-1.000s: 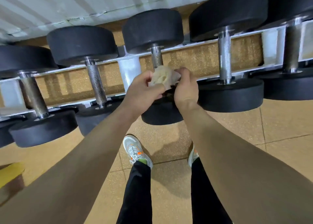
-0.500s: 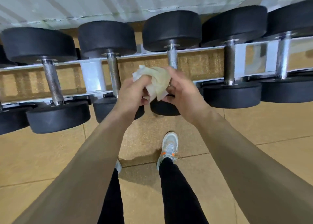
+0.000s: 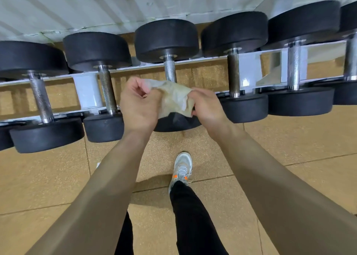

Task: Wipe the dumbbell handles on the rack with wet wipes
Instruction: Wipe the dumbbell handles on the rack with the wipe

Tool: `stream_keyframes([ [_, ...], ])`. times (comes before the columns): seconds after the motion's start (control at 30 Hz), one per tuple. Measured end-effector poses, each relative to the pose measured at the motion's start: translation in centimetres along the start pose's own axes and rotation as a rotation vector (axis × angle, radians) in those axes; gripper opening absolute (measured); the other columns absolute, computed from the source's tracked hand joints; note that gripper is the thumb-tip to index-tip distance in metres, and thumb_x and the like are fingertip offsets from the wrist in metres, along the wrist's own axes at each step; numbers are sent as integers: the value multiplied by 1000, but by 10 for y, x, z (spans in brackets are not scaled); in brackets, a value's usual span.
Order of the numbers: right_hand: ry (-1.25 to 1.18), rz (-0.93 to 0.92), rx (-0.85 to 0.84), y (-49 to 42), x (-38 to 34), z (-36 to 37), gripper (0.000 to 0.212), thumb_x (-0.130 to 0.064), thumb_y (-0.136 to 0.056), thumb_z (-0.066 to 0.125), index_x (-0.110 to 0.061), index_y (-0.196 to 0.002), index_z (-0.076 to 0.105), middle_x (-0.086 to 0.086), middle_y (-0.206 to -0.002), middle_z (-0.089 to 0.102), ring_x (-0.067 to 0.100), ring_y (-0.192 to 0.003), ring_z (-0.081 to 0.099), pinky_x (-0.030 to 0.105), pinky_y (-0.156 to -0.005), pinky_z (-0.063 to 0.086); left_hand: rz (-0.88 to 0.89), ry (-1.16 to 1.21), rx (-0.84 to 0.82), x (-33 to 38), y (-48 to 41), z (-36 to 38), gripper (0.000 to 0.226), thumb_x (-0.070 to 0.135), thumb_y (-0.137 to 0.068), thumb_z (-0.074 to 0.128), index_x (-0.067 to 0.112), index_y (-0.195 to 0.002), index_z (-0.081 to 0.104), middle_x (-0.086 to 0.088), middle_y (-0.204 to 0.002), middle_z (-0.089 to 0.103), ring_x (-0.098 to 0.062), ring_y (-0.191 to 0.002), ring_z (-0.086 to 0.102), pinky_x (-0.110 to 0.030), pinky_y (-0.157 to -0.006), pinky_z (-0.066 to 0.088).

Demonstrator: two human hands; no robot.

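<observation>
A crumpled, yellowish wet wipe (image 3: 174,98) is stretched between both hands above the rack. My left hand (image 3: 138,105) pinches its left edge and my right hand (image 3: 207,108) grips its right edge. Directly behind the wipe stands a black dumbbell whose knurled steel handle (image 3: 170,71) shows above the wipe; the handle's lower part is hidden. Neither hand touches a handle. Several more dumbbells lie side by side on the white rack rail (image 3: 87,92), with handles to the left (image 3: 107,92) and right (image 3: 233,73).
The rack runs across the view against a white corrugated wall (image 3: 96,7). Tan rubber floor tiles (image 3: 289,139) lie in front of it. My legs in black trousers and a grey shoe (image 3: 182,168) stand below the hands.
The view has shifted, so the dumbbells sit further right in frame. The hands have pulled the balled wipe apart and now hold it spread wider between them.
</observation>
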State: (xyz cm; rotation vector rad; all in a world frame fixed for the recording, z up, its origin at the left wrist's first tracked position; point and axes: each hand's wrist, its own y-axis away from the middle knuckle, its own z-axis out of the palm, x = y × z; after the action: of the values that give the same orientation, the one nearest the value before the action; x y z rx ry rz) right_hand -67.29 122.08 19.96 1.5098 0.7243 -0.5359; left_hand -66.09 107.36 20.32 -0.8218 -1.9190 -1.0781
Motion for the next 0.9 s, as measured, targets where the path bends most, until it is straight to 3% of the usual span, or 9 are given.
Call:
stream_keyframes([
  [0.1, -62, 22, 70, 3, 1, -5, 11, -22, -75, 50, -15, -75, 58, 9, -77, 50, 22, -77, 48, 38, -75, 37, 2, -43, 49, 1, 11, 14, 18, 12, -90, 58, 20, -105, 53, 3, -99, 69, -9, -89, 67, -29, -82, 57],
  [0.2, -147, 76, 34, 3, 0, -10, 32, -39, -81, 60, -10, -72, 71, 6, -80, 65, 23, -79, 61, 39, -76, 45, -52, -36, 119, 2, 17, 25, 22, 9, -98, 45, 19, -118, 50, 13, -101, 60, 1, -90, 60, -8, -73, 46],
  [0.27, -112, 82, -63, 4, 1, -12, 38, -53, -87, 67, -17, -90, 76, -2, -92, 76, 19, -91, 73, 36, -88, 55, -104, -6, 138, 2, 17, 32, 17, 15, -101, 47, 20, -118, 50, 14, -98, 59, 2, -87, 60, -11, -72, 46],
  [0.37, -31, 67, -95, 0, 8, -13, 33, -37, -84, 82, -12, -99, 69, 10, -106, 77, 25, -101, 74, 41, -97, 55, -104, 53, 79, -1, 17, 40, 13, 27, -99, 63, 24, -106, 53, 14, -91, 64, 8, -74, 63, -13, -70, 50],
  [0.5, -95, 71, -24, -13, 12, -18, 21, -21, -96, 69, -2, -106, 71, 19, -107, 75, 33, -95, 73, 52, -91, 57, -134, 94, 30, -11, 1, 41, 14, 22, -93, 73, 28, -89, 60, 11, -85, 71, -1, -72, 69, -25, -72, 59],
  [0.57, -151, 102, 37, -23, 11, -19, 21, -22, -100, 63, -4, -107, 71, 18, -110, 75, 33, -99, 74, 50, -91, 57, -115, 61, 40, -16, -10, 39, 13, 23, -94, 71, 29, -87, 61, 12, -82, 69, 2, -68, 65, -23, -69, 56],
  [0.7, -100, 92, 104, -50, 9, -15, 52, -40, -97, 58, 9, -116, 60, 32, -122, 61, 51, -113, 60, 58, -94, 55, -109, 18, 51, -21, -31, 40, 16, 26, -96, 68, 33, -90, 55, 15, -82, 64, 15, -63, 59, -10, -65, 49],
  [0.8, -9, -22, 189, -70, 4, -8, 37, -37, -103, 51, -4, -107, 68, 26, -111, 69, 42, -102, 68, 59, -90, 56, -90, -2, 58, -26, -52, 43, 16, 25, -98, 64, 32, -90, 52, 15, -82, 63, 14, -64, 59, -9, -66, 48],
  [0.9, 101, -140, 256, -93, 3, 0, 34, -38, -105, 47, -15, -101, 71, 6, -96, 75, 23, -93, 71, 42, -87, 59, -96, -14, 85, -32, -72, 49, 9, 27, -100, 58, 23, -96, 51, 12, -80, 61, -1, -71, 60, -26, -77, 53],
])
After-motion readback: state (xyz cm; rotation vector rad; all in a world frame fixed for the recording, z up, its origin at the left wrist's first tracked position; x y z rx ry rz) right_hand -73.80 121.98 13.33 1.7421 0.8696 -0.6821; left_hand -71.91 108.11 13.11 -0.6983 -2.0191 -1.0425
